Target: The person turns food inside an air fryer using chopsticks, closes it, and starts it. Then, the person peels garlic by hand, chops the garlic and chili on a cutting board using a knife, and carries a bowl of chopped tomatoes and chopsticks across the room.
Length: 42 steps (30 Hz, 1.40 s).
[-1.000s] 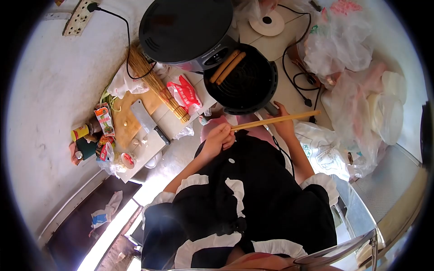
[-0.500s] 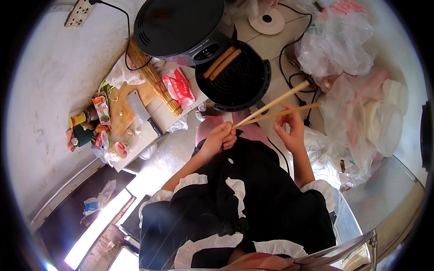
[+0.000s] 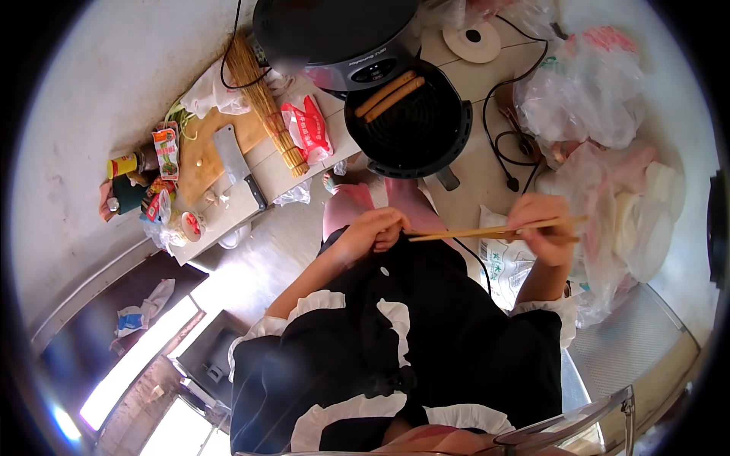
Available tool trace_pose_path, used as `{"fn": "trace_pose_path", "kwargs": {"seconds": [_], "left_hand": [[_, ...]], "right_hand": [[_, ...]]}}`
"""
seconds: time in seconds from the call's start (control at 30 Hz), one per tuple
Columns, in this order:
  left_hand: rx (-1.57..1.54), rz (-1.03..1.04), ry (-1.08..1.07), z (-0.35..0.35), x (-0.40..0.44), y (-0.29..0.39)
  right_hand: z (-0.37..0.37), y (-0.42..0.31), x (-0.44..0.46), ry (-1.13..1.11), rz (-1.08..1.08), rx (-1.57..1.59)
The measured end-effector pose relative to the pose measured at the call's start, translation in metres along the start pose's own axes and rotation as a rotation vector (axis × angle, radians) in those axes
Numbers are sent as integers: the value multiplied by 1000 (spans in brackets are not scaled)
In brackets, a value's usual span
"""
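My right hand (image 3: 541, 228) has its fingers closed round a pair of wooden chopsticks (image 3: 487, 232), which point left across my lap. Close to their left tips, my left hand (image 3: 378, 230) is curled with its fingers pressed together; whether it still touches the tips or holds something is hard to tell. Beyond my hands, two browned sausages (image 3: 389, 97) lie side by side in the black round basket (image 3: 465, 118) of an air fryer (image 3: 334, 30). The basket is pulled out, with its handle (image 3: 448, 178) towards me.
On the left stand a cutting board (image 3: 199, 156), a cleaver (image 3: 237, 163), a straw brush (image 3: 262, 102), a red-and-white packet (image 3: 307, 131) and seasoning packs (image 3: 166, 153). Plastic bags (image 3: 582, 87) and a black cable (image 3: 498, 156) lie to the right. A white disc (image 3: 471, 45) is at the back.
My right hand has left the basket handle, opened, then closed on the chopsticks further right. The chopsticks were in my left hand and spread apart; now they lie closer together. The view has shifted.
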<state>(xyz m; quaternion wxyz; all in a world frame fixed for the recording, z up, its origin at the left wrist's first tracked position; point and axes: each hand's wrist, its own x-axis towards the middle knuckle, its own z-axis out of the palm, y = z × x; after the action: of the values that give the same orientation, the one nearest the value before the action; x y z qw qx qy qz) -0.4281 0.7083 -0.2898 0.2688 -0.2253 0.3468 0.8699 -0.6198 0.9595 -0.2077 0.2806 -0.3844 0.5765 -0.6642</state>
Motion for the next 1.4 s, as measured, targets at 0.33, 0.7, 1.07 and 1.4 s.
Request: {"fn": "trace_pose_path", "kwargs": {"seconds": [0.33,0.7,1.07,1.4], "left_hand": [[-72,78,64,-6,-15,-14],[-112,151,95,-10,-21,-28],[-115,157,70,-13,-23,-30],[-94,115,60,-14,-23,-24]], "right_hand": [[7,71,49,384,34,-200],[48,126,86,116,-70,-449],[46,114,70,159,41,-565],[40,114,59,162,117,-619]]}}
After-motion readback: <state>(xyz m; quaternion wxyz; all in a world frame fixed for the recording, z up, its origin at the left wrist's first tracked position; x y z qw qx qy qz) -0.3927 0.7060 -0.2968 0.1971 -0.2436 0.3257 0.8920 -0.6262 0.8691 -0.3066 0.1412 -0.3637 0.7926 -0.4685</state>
